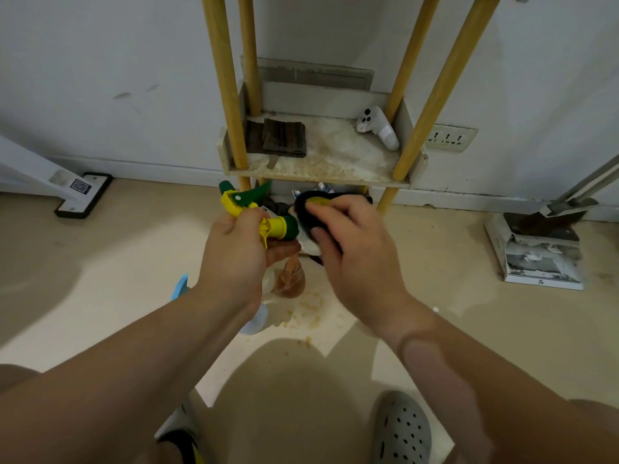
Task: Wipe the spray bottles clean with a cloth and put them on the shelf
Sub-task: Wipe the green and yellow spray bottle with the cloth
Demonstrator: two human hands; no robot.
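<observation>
Shelf (335, 162) stood against wall on wooden posts, tier surface gritty. Left hand (234, 249) gripped spray bottle (278, 226) by its yellow-green trigger head, held in the air just in front of the shelf. Right hand (355, 252) clutched dark cloth (303, 212), pressed against the bottle's body. Folded towel (278, 137) lay on tier. Brown bottle (291, 279) stood on floor beneath the hands. White controller (378, 127) rested at tier's right.
</observation>
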